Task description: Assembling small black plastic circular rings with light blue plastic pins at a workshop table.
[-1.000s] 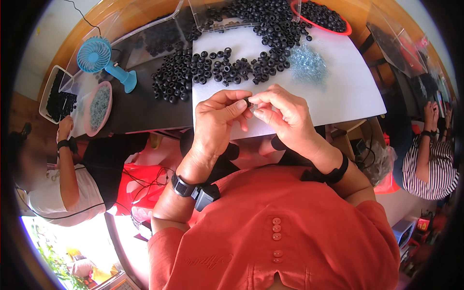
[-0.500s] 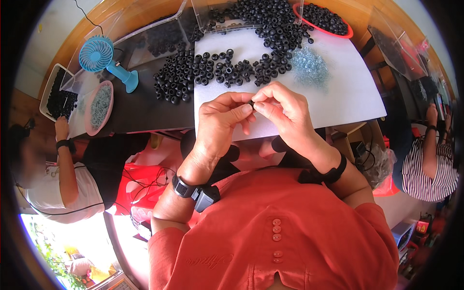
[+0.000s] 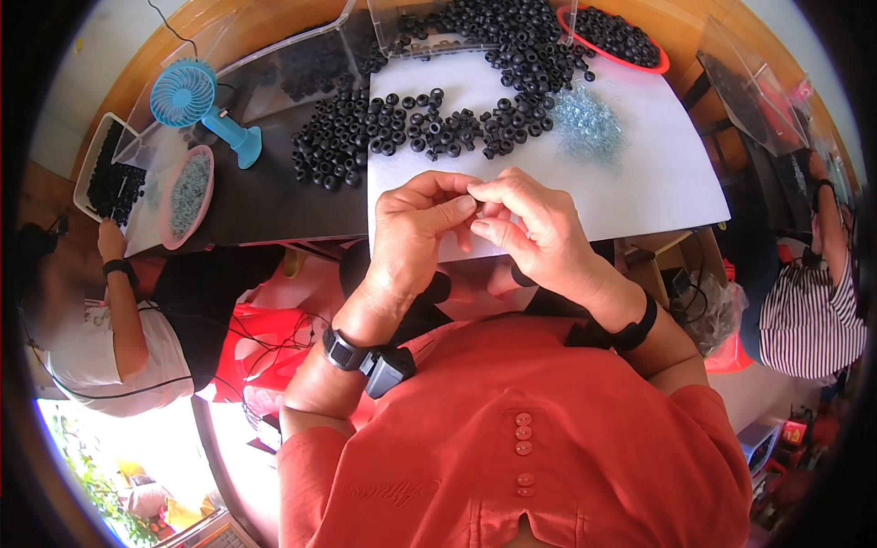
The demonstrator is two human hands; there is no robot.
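Over the white sheet's near edge, my left hand [image 3: 416,224] is closed, its thumb and forefinger pinching a small black part that the fingertips mostly hide. My right hand [image 3: 539,224] meets it from the right. Its forefinger tip rests by the pinched part, while its thumb is parted below, with nothing visible between them. Just beyond my hands lie loose round black parts with holes, like large beads [image 3: 452,132]. To their right is a pile of tiny clear bluish pieces [image 3: 587,126].
A red tray [image 3: 665,66] of black parts stands at the back right, near a clear plastic bin [image 3: 429,53]. Leftward are a blue fan [image 3: 236,137] and a pink tray [image 3: 166,228] of bluish pieces. People sit on both sides, a co-worker's hand [image 3: 110,239] at the far left.
My right thumb has dropped away from its forefinger, and the black part between my fingertips shows less. My left hand has hardly moved. The right-hand co-worker's arm has shifted upward.
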